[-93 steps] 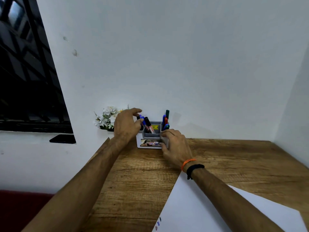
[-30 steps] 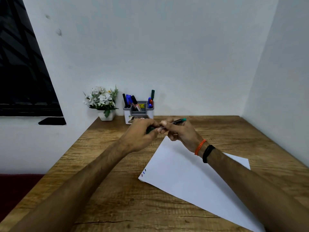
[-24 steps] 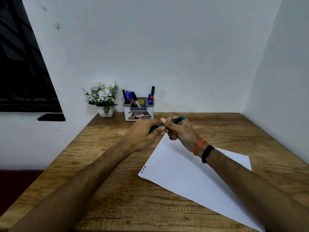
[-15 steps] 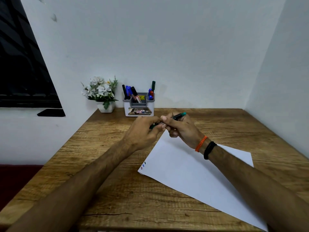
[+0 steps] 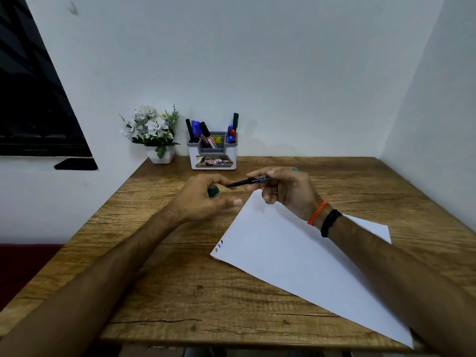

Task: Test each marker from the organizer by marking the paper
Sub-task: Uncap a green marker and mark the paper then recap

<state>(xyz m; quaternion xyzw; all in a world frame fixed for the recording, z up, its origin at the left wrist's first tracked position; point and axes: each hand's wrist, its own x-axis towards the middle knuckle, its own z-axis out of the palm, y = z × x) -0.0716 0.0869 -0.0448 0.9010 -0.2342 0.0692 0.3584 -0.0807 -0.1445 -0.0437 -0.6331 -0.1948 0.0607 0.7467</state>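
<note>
Nearest on the wooden counter lies the white paper, set askew, with three small test marks near its left corner. Just past the sheet's far corner, both hands hover above the counter. The right hand pinches a black-barrelled marker between thumb and fingers, its other fingers curled beneath. The marker's long axis runs nearly level, its bare tip pointing left toward the left hand and its teal end showing behind the right knuckles. The left hand's fingers curl round the green cap, which is off the marker and just short of the tip.

The next mark likely turns on this: the paper lies below and toward the person from the tip, so the right hand, the nearer to the sheet, would have to swing the tip down and back.

Farther off, against the wall, stands the organizer with the remaining markers upright in it, beside a small potted white-flower plant.
</note>
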